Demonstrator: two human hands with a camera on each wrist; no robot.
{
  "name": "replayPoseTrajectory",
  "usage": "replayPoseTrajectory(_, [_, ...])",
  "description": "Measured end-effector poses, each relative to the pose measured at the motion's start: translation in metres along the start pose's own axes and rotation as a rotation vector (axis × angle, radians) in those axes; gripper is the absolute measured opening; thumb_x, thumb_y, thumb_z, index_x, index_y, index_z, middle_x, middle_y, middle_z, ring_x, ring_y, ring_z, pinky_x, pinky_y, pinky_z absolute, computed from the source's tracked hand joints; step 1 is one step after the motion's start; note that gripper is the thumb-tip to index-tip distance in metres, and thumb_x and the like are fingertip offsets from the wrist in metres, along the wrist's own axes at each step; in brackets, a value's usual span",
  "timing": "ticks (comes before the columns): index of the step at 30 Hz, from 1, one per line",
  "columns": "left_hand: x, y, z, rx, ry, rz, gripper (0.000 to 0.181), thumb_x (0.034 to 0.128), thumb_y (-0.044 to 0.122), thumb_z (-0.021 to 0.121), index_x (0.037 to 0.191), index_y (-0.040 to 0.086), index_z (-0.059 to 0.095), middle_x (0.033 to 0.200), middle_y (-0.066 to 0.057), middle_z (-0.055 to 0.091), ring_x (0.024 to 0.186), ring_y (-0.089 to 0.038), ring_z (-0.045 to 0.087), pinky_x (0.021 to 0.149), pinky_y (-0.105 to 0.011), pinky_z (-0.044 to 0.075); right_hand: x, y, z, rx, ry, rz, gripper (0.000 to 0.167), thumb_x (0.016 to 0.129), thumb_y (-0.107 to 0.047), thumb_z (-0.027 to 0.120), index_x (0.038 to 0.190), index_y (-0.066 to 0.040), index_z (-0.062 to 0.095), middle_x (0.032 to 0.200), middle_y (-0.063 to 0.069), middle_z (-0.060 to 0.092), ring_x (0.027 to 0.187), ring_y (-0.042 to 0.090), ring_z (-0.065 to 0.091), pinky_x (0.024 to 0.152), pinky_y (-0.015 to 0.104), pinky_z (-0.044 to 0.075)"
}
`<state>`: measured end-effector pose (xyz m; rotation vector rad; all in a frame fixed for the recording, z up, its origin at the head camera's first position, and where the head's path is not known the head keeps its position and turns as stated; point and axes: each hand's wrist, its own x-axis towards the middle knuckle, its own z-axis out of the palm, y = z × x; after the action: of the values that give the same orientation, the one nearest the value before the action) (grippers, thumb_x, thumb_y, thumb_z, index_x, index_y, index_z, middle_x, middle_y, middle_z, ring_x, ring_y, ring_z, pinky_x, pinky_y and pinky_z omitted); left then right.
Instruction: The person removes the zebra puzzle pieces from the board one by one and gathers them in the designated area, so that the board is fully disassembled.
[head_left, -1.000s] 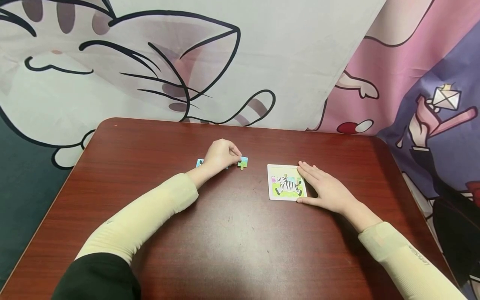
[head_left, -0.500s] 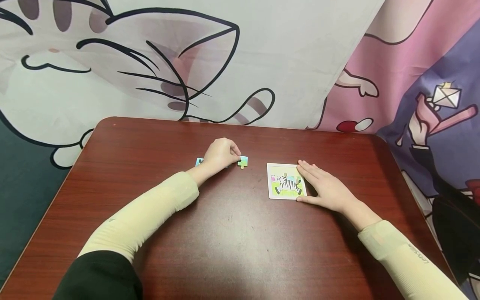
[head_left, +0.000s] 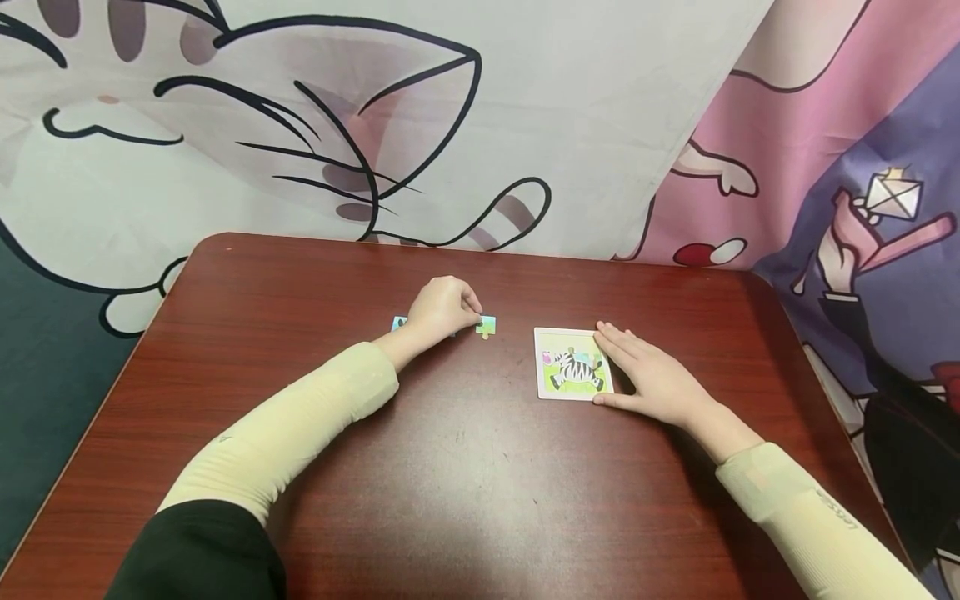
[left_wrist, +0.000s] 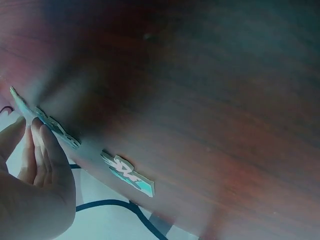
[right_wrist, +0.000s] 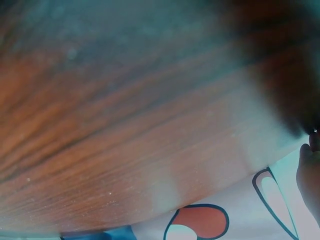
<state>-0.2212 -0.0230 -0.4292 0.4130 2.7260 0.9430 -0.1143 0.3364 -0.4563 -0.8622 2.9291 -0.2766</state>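
My left hand (head_left: pixel 442 307) pinches a small blue-and-green jigsaw piece (head_left: pixel 487 326) between thumb and fingertips, low over the table. In the left wrist view that hand (left_wrist: pixel 42 185) has the pinched piece (left_wrist: pixel 19 101) edge-on at its fingertips. Beside it lies another jigsaw piece (left_wrist: pixel 57 127), and a further one (left_wrist: pixel 129 175) with a pink-and-white pattern rests nearer the camera. My right hand (head_left: pixel 652 379) touches the right side of a white-framed zebra puzzle board (head_left: pixel 538 367), its fingers extended and thumb at the lower right corner. The right wrist view catches only a sliver of this hand (right_wrist: pixel 310 175).
In the head view, a blue jigsaw piece (head_left: pixel 399 322) shows partly behind the left wrist. The reddish-brown table (head_left: pixel 480 483) has rounded far corners. Behind it hangs a cartoon-cat cloth (head_left: pixel 585 125), with a pink and purple cloth on the right.
The pinched piece tips very slightly at the left fingertips. Both hands and the puzzle board otherwise keep their places; the head view shifts a little.
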Motion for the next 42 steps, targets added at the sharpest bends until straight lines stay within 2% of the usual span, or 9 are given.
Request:
replayPoseTrajectory(11, [0.001,0.0,0.0,-0.02,-0.004,0.002,0.005,0.091,0.015,0.08,0.094,0.012,0.083,0.089,-0.003,0.082,0.082,-0.017,0.074,0.077,-0.033,0.059,0.002,-0.002,-0.005,-0.021,-0.028,0.007,0.099,0.09,-0.051,0.081,0.163,0.0,0.037,0.171,0.021,0.035,0.158,0.04,0.037,0.127,0.057,0.032])
replayPoseTrajectory(14, [0.002,0.003,0.001,-0.033,-0.003,0.018,0.005,0.0922,0.013,0.078,0.094,0.012,0.083,0.091,-0.003,0.082,0.085,-0.018,0.074,0.08,-0.033,0.059,0.003,-0.004,-0.008,-0.03,-0.035,0.008,0.099,0.089,-0.052,0.081,0.162,0.001,0.039,0.171,0.021,0.036,0.157,0.04,0.038,0.126,0.058,0.033])
replayPoseTrajectory(19, [0.004,0.013,0.008,-0.058,-0.01,0.083,0.008,0.0932,0.011,0.077,0.097,0.011,0.083,0.092,-0.003,0.083,0.085,-0.017,0.075,0.081,-0.031,0.059,0.003,-0.006,-0.011,-0.037,-0.032,0.004,0.099,0.089,-0.052,0.081,0.161,0.002,0.04,0.17,0.022,0.037,0.157,0.04,0.039,0.126,0.059,0.033])
replayPoseTrajectory(23, [0.005,0.023,0.016,-0.11,-0.039,0.133,0.008,0.0912,0.009,0.079,0.097,0.009,0.083,0.09,-0.004,0.083,0.078,-0.016,0.076,0.079,-0.027,0.059,0.002,-0.006,-0.009,-0.043,-0.014,-0.007,0.099,0.088,-0.054,0.081,0.16,0.002,0.04,0.169,0.022,0.038,0.156,0.04,0.04,0.126,0.058,0.034])
replayPoseTrajectory(26, [0.006,0.031,0.022,-0.149,-0.071,0.186,0.007,0.0896,0.007,0.08,0.096,0.008,0.082,0.09,-0.005,0.083,0.078,-0.016,0.077,0.078,-0.024,0.06,0.002,-0.005,-0.008,-0.054,0.01,-0.02,0.1,0.088,-0.056,0.08,0.16,0.001,0.041,0.169,0.022,0.039,0.155,0.041,0.042,0.125,0.058,0.035])
replayPoseTrajectory(30, [0.006,0.04,0.031,-0.179,-0.131,0.288,0.008,0.0891,0.005,0.079,0.096,0.004,0.082,0.092,-0.008,0.083,0.084,-0.016,0.077,0.078,-0.019,0.059,0.002,-0.004,-0.007,-0.054,0.033,-0.038,0.099,0.088,-0.056,0.08,0.159,0.002,0.042,0.168,0.022,0.041,0.153,0.041,0.043,0.125,0.057,0.036])
replayPoseTrajectory(33, [0.006,0.046,0.037,-0.193,-0.181,0.343,0.01,0.0894,0.004,0.078,0.098,0.002,0.082,0.094,-0.009,0.083,0.085,-0.017,0.077,0.077,-0.017,0.059,0.001,-0.003,-0.006,-0.05,0.028,-0.04,0.099,0.088,-0.054,0.081,0.16,0.001,0.042,0.168,0.021,0.04,0.154,0.041,0.042,0.125,0.056,0.035])
replayPoseTrajectory(36, [0.005,0.051,0.041,-0.181,-0.211,0.368,0.011,0.0899,0.004,0.077,0.1,0.002,0.082,0.094,-0.009,0.082,0.085,-0.015,0.077,0.077,-0.016,0.058,0.001,-0.003,-0.005,-0.048,0.026,-0.04,0.098,0.088,-0.052,0.082,0.16,0.001,0.041,0.169,0.021,0.039,0.154,0.041,0.042,0.126,0.056,0.035])
replayPoseTrajectory(42, [0.006,0.058,0.05,-0.139,-0.218,0.383,0.009,0.091,0.004,0.076,0.097,0.005,0.081,0.092,-0.007,0.082,0.083,-0.012,0.074,0.075,-0.014,0.055,0.003,-0.005,-0.006,-0.029,0.054,-0.061,0.096,0.087,-0.048,0.083,0.16,0.001,0.043,0.168,0.021,0.041,0.153,0.04,0.044,0.126,0.055,0.035])
